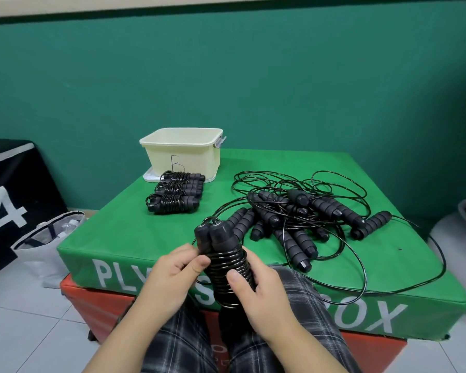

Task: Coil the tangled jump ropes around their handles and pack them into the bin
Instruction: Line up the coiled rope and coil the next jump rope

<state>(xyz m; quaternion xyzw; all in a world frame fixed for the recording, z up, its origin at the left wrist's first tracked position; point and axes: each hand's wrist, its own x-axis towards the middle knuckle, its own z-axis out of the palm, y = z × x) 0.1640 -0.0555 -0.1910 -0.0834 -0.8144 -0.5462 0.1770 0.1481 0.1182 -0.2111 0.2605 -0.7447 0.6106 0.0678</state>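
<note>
While the left hand [170, 275] and right hand [258, 289] both gripped a coiled jump rope [223, 262], three wound ropes [176, 193] lay beside the cream bin [183, 154]

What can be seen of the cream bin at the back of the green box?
The cream bin is a squarish open-topped tub, plastic by the look, with a rolled rim and a grey handle clip at its right corner. A hand-drawn letter B marks its front wall. It stands upright at the far left of the green box, apparently on a white lid or tray. No contents show from this angle. The coiled ropes lie just in front; whether they touch it cannot be told.
</note>
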